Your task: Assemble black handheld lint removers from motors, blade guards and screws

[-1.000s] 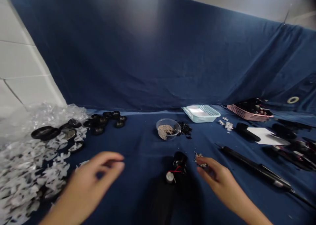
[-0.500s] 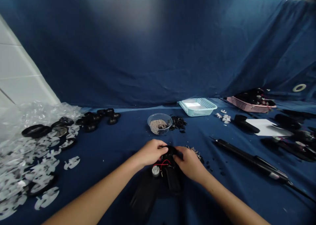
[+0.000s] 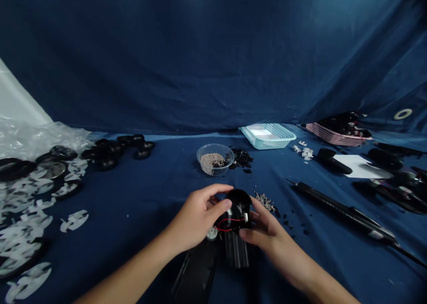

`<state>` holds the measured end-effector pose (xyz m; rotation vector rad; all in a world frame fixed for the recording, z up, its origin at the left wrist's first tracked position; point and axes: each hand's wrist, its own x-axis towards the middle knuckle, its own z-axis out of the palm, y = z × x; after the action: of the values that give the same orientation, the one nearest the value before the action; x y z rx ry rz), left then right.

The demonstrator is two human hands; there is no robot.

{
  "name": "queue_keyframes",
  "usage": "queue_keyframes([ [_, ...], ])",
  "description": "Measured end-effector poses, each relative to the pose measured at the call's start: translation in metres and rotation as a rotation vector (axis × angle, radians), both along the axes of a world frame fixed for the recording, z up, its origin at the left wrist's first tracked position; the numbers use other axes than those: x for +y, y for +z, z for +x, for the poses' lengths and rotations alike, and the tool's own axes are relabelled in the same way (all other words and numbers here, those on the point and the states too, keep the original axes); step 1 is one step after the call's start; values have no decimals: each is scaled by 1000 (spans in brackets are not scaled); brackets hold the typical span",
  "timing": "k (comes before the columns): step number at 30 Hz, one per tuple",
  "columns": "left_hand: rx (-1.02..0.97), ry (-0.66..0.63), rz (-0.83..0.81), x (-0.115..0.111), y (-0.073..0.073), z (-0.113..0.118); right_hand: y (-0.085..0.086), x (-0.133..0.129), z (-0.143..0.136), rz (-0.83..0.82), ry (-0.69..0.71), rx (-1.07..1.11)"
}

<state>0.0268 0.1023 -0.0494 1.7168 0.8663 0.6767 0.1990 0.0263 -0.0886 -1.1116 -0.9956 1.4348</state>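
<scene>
A glossy black plastic housing (image 3: 237, 250) with a round head and a straight handle is held between my two hands, its handle toward me. My left hand (image 3: 191, 217) grips the head's left side, thumb on the near face. From the right, my right hand (image 3: 273, 233) holds the same head, thumb low by the handle. A thin red wire (image 3: 225, 229) loops across the housing near a small white connector (image 3: 246, 217). A small round whitish part (image 3: 211, 233) sits beside my left fingers. Below it lies a long black casing piece (image 3: 195, 275).
Beyond my hands stands a clear bowl (image 3: 215, 159) of small screws, with black bits (image 3: 242, 158) beside it. Loose screws (image 3: 264, 200) and an electric screwdriver (image 3: 343, 212) lie right. Farther off are a blue basket (image 3: 268, 137) and a pink basket (image 3: 333, 135). White plastic parts (image 3: 26, 219) cover the left.
The housing's head has tilted so its shiny black face shows more. My right hand has shifted down and right, its fingers opening around the side. The camera view has turned slightly right.
</scene>
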Motion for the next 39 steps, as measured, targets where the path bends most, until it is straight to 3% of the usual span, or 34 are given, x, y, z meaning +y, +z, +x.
queue_keyframes([
  [3,10,78,125,-10,3,-8,-1,-2,-2,51,-21,31],
  [6,91,196,564,-27,3,-19,1,-5,-5,107,-29,-21],
  [8,189,186,853,-39,-1,-24,3,-8,-6,136,-25,-56],
  [11,285,160,1053,-52,-9,-25,6,-12,-9,151,-24,-78],
  [19,367,106,1196,-55,-18,-23,5,-19,-10,171,8,-82],
  [25,503,60,1478,-56,-18,-21,0,-29,-17,262,-34,-360],
  [28,514,52,1536,-56,-19,-18,2,-32,-21,288,-45,-405],
  [39,463,-41,1204,-52,-24,-19,8,-32,-25,208,-84,-264],
])
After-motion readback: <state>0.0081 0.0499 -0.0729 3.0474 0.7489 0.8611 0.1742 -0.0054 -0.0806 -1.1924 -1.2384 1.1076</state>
